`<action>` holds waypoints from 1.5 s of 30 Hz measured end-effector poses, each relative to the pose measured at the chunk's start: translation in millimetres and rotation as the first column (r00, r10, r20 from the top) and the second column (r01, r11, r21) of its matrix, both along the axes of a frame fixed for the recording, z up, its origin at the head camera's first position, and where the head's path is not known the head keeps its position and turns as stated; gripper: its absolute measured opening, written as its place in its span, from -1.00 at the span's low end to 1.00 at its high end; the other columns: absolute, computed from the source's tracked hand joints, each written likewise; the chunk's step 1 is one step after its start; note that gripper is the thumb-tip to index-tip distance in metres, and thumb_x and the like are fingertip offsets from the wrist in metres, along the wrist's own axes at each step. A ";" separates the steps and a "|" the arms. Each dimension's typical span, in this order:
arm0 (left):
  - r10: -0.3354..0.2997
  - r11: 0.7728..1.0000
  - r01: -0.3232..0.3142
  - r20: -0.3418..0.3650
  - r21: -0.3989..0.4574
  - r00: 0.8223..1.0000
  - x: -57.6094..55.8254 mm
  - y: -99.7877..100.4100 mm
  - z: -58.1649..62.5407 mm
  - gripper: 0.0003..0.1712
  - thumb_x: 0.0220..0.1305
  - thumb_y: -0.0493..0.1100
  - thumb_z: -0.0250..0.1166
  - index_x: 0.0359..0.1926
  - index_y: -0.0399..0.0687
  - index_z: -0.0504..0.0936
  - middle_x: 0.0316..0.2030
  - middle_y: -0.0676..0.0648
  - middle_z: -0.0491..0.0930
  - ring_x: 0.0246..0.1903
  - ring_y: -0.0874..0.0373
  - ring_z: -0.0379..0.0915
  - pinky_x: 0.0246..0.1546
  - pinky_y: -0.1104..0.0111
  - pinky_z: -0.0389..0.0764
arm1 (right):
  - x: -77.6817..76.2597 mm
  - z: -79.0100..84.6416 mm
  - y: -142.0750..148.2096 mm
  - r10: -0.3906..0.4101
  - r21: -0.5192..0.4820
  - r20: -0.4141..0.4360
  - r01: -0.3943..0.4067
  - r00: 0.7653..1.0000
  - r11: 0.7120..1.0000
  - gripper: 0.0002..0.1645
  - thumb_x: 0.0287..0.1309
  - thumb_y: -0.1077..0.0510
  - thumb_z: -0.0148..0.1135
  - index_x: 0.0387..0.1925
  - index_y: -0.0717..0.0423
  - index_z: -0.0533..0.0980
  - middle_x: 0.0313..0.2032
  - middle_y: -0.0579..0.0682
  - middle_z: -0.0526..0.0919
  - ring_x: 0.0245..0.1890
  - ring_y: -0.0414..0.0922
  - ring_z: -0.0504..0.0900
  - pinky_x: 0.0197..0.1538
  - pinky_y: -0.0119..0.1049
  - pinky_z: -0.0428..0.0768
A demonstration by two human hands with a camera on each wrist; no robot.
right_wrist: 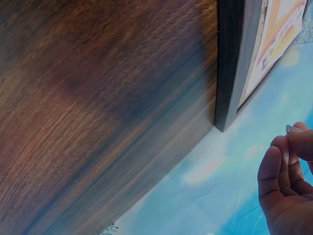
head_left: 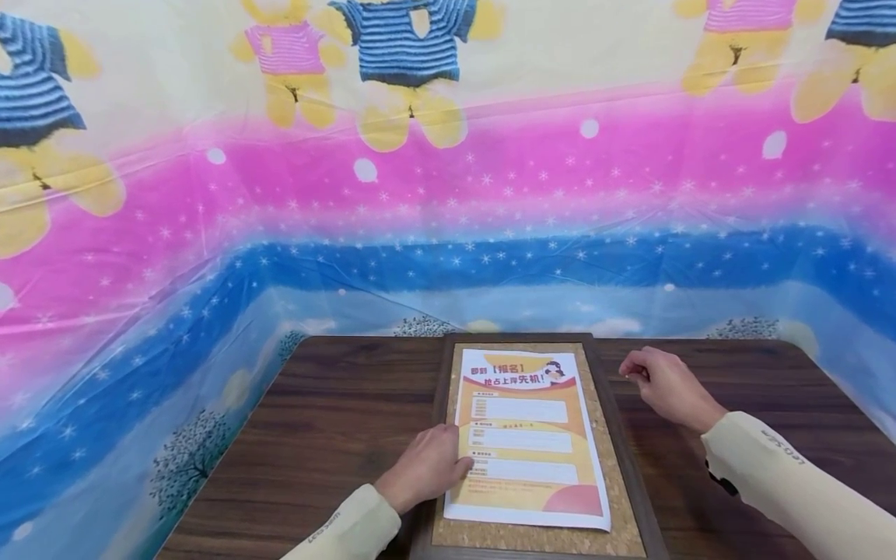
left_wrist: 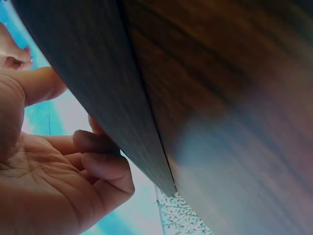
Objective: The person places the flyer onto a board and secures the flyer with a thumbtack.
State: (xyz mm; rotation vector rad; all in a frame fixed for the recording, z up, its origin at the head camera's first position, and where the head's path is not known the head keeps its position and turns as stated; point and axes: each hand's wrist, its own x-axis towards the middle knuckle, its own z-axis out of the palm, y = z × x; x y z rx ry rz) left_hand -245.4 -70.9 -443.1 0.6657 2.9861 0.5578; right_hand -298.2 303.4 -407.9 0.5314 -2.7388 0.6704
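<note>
A printed paper poster [head_left: 521, 443] in orange and white lies on a cork board [head_left: 619, 474] with a dark wooden frame. My left hand [head_left: 427, 464] rests at the poster's left edge, over the frame's left side. In the left wrist view its fingers are bent beside the dark frame [left_wrist: 98, 83], and some fingertips are hidden behind it. To the right of the board my right hand [head_left: 668, 385] hovers above the table. The right wrist view shows its thumb and finger pinching a tiny shiny pushpin [right_wrist: 288, 128], mostly covered by the fingertips.
Under the board is a dark wood-grain table [head_left: 336, 404], which extends to both sides of it. A printed curtain [head_left: 448, 194] with bears and snowflakes hangs close behind and beside the table.
</note>
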 end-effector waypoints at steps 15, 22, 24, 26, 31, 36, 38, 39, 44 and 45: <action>-0.048 0.989 0.045 -0.017 -0.138 0.999 3.5 6.7 3.4 -0.35 0.23 0.20 0.22 0.03 -0.30 0.51 -0.32 -0.17 0.53 -0.34 0.03 0.47 -0.35 0.20 0.49 | 4.8 1.7 7.2 -0.002 0.003 0.010 0.002 1.000 1.000 -0.72 0.09 0.50 0.10 -0.32 0.12 0.59 -0.34 0.03 0.56 -0.39 -0.12 0.49 -0.32 -0.14 0.51; -0.096 0.971 0.098 0.016 -0.216 0.995 8.3 7.4 3.8 0.00 0.10 0.45 0.15 0.22 -0.32 0.39 -0.10 -0.26 0.48 -0.16 -0.03 0.44 -0.20 0.17 0.49 | 3.5 0.5 5.6 -0.010 0.003 0.030 0.010 0.999 1.000 -0.74 0.09 0.50 0.12 -0.30 0.15 0.59 -0.33 0.05 0.56 -0.39 -0.12 0.48 -0.32 -0.13 0.52; -0.084 0.967 0.077 -0.020 -0.242 0.996 9.9 9.2 2.1 0.02 0.08 0.46 0.17 0.19 -0.37 0.39 -0.17 -0.26 0.47 -0.22 -0.02 0.43 -0.23 0.18 0.50 | 3.2 -0.1 4.8 -0.009 0.001 0.033 0.009 0.999 1.000 -0.74 0.09 0.50 0.12 -0.29 0.17 0.60 -0.33 0.05 0.56 -0.40 -0.12 0.48 -0.31 -0.13 0.52; -0.071 0.965 0.054 -0.060 -0.255 0.996 11.3 10.5 0.4 0.01 0.07 0.45 0.18 0.15 -0.40 0.41 -0.24 -0.24 0.46 -0.27 -0.01 0.42 -0.27 0.19 0.50 | 2.8 -0.8 4.0 -0.005 -0.002 0.031 0.005 0.999 1.000 -0.74 0.09 0.50 0.11 -0.28 0.18 0.60 -0.33 0.05 0.56 -0.40 -0.12 0.48 -0.31 -0.13 0.51; -0.055 0.964 0.027 -0.101 -0.266 0.993 13.6 9.6 0.0 0.00 0.08 0.44 0.18 0.11 -0.43 0.42 -0.28 -0.23 0.44 -0.30 -0.01 0.42 -0.30 0.18 0.51 | 1.3 -2.3 2.4 0.001 -0.004 0.023 -0.001 1.000 1.000 -0.72 0.10 0.51 0.10 -0.31 0.13 0.59 -0.33 0.05 0.56 -0.39 -0.12 0.48 -0.31 -0.13 0.50; -0.049 0.963 0.024 -0.084 -0.268 0.995 13.9 6.3 0.6 0.02 0.07 0.45 0.19 0.14 -0.42 0.40 -0.26 -0.25 0.44 -0.29 -0.02 0.42 -0.29 0.17 0.51 | -2.9 -3.0 -1.8 0.012 -0.008 0.017 -0.012 1.000 1.000 -0.73 0.09 0.50 0.12 -0.32 0.12 0.59 -0.33 0.05 0.56 -0.40 -0.12 0.48 -0.31 -0.13 0.51; -0.051 0.962 0.026 -0.085 -0.272 0.995 13.7 6.1 -0.3 0.03 0.06 0.46 0.18 0.16 -0.41 0.40 -0.25 -0.25 0.44 -0.29 -0.02 0.43 -0.29 0.18 0.50 | -5.0 -3.7 -4.0 0.021 -0.015 0.022 -0.021 1.000 1.000 -0.75 0.10 0.49 0.13 -0.31 0.13 0.59 -0.33 0.06 0.56 -0.40 -0.12 0.47 -0.32 -0.14 0.51; -0.053 0.961 0.027 -0.086 -0.274 0.995 13.5 6.2 -0.8 0.03 0.06 0.46 0.17 0.16 -0.40 0.40 -0.24 -0.25 0.44 -0.28 -0.03 0.43 -0.29 0.18 0.50 | -6.1 -4.1 -5.3 0.026 -0.019 0.027 -0.026 0.999 0.999 -0.75 0.10 0.49 0.14 -0.31 0.14 0.59 -0.33 0.06 0.56 -0.40 -0.12 0.47 -0.32 -0.14 0.51; -0.070 0.959 0.041 -0.096 -0.281 0.993 13.1 7.9 -2.9 0.03 0.08 0.48 0.14 0.18 -0.38 0.40 -0.20 -0.25 0.44 -0.24 -0.04 0.43 -0.28 0.18 0.51 | -11.5 -5.5 -13.9 0.041 -0.030 0.024 -0.040 0.999 0.999 -0.77 0.09 0.48 0.15 -0.29 0.17 0.59 -0.33 0.05 0.57 -0.39 -0.12 0.49 -0.31 -0.15 0.51; -0.073 0.958 0.043 -0.094 -0.284 0.993 13.2 8.3 -2.8 0.03 0.08 0.48 0.14 0.18 -0.37 0.39 -0.20 -0.25 0.44 -0.23 -0.04 0.43 -0.27 0.18 0.51 | -12.5 -5.5 -16.2 0.042 -0.030 0.020 -0.041 0.999 0.999 -0.77 0.09 0.48 0.15 -0.29 0.17 0.60 -0.33 0.06 0.57 -0.39 -0.12 0.49 -0.31 -0.15 0.52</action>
